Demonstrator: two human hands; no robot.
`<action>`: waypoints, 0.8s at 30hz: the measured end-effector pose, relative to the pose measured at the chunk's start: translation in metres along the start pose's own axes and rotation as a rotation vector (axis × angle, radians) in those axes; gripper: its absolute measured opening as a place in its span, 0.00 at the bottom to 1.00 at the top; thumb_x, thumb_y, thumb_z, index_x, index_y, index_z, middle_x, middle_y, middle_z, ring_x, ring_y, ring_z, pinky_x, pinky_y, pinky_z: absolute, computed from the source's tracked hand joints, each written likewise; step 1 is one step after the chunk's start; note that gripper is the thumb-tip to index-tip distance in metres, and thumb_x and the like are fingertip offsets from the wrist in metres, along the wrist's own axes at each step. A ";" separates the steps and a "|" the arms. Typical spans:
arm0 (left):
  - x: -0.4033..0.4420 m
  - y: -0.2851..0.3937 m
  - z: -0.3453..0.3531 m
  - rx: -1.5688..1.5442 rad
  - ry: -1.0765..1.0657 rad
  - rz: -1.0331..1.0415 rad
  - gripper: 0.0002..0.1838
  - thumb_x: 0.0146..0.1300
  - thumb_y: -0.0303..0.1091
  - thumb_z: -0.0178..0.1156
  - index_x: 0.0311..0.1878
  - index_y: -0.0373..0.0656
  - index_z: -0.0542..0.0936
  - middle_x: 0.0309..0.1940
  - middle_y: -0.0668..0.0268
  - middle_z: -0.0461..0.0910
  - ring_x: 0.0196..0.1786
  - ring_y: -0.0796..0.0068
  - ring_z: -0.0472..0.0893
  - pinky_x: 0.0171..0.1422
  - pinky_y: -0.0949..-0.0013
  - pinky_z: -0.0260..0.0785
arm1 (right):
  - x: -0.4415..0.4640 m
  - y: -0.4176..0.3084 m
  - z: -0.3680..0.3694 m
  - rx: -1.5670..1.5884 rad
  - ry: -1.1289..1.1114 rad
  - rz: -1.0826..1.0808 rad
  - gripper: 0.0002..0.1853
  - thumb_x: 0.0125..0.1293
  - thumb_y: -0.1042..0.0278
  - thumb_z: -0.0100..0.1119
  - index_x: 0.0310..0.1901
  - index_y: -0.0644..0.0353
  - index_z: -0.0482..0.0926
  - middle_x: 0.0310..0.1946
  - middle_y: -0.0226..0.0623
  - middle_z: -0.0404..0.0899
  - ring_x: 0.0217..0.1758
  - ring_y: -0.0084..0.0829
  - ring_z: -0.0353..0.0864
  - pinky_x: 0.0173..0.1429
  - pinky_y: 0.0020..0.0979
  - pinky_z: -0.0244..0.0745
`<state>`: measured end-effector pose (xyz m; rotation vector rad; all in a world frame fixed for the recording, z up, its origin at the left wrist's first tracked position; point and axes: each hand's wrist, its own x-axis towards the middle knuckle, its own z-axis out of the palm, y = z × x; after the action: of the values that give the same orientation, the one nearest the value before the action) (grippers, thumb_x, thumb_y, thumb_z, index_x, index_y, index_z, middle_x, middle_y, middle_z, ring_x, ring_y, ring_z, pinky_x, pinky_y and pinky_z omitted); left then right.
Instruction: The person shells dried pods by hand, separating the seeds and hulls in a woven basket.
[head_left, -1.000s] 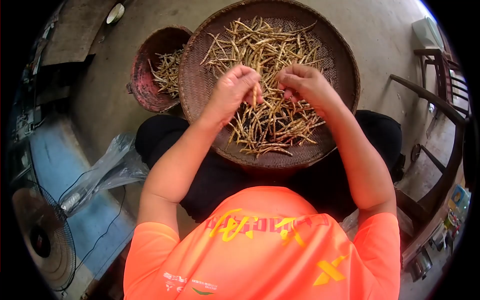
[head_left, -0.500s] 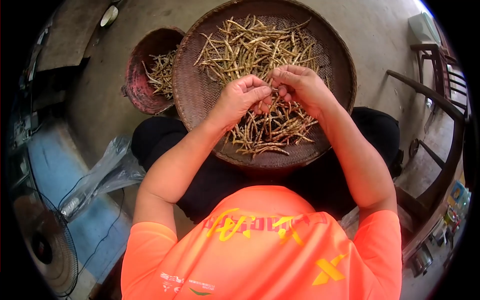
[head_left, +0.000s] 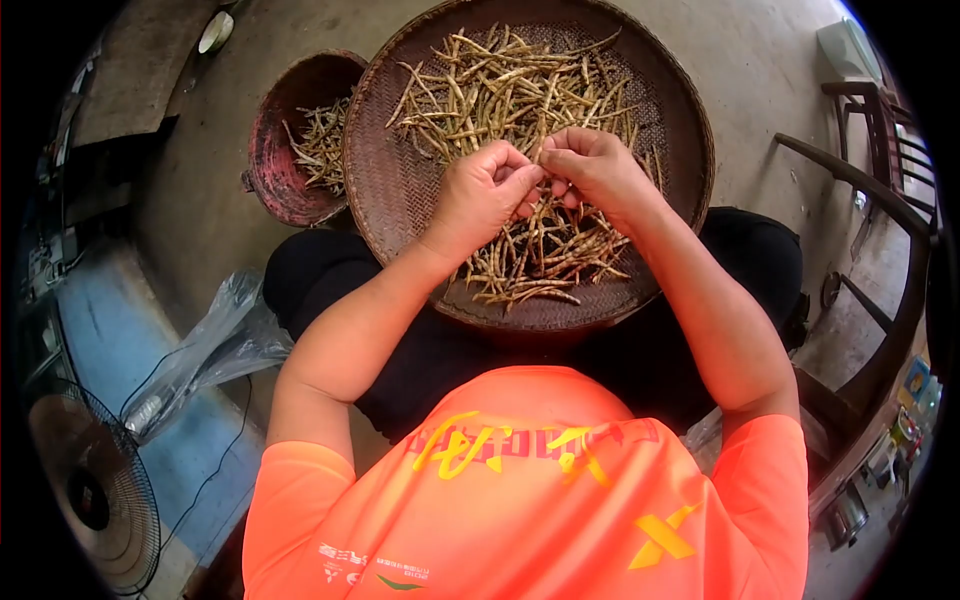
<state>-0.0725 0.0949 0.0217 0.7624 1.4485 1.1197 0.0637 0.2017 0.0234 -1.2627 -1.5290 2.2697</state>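
both hands' fingers, left and right, pinch together, touching, above dried pods.

1 L hand, 1 R hand, 1 lg tray, 1 sm basket, 1 fan, pods uncountable.

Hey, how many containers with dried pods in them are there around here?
2. One is the big round woven tray in front of the person; the other is the smaller reddish basket on the floor to its left. Others could be hidden at the dark edges.
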 end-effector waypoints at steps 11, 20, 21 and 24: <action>-0.002 -0.001 0.007 0.131 0.061 0.023 0.07 0.67 0.32 0.58 0.35 0.39 0.75 0.24 0.70 0.79 0.24 0.86 0.77 0.28 0.82 0.71 | -0.002 0.002 0.002 -0.038 0.038 -0.023 0.12 0.67 0.65 0.54 0.40 0.67 0.77 0.24 0.31 0.78 0.22 0.17 0.74 0.26 0.19 0.71; -0.001 -0.004 0.008 0.111 0.062 0.040 0.07 0.65 0.30 0.58 0.34 0.36 0.75 0.22 0.67 0.80 0.23 0.83 0.79 0.27 0.79 0.73 | -0.003 0.001 0.004 -0.025 0.030 -0.005 0.07 0.66 0.70 0.51 0.38 0.64 0.76 0.25 0.29 0.77 0.22 0.16 0.73 0.25 0.19 0.68; -0.002 -0.004 0.009 0.112 0.062 0.040 0.07 0.65 0.30 0.58 0.34 0.36 0.75 0.22 0.67 0.80 0.23 0.83 0.79 0.27 0.79 0.73 | -0.002 0.002 0.004 -0.031 0.023 -0.009 0.07 0.65 0.71 0.50 0.38 0.64 0.75 0.25 0.29 0.77 0.22 0.16 0.73 0.25 0.19 0.68; -0.002 -0.004 0.009 0.125 0.057 0.045 0.08 0.65 0.31 0.58 0.34 0.36 0.75 0.22 0.66 0.80 0.24 0.83 0.79 0.27 0.78 0.73 | -0.002 0.003 0.003 -0.026 0.011 -0.021 0.08 0.66 0.69 0.49 0.38 0.66 0.75 0.24 0.31 0.78 0.22 0.18 0.74 0.26 0.20 0.70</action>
<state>-0.0632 0.0939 0.0192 0.8598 1.5676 1.1007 0.0639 0.1969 0.0228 -1.2579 -1.5659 2.2337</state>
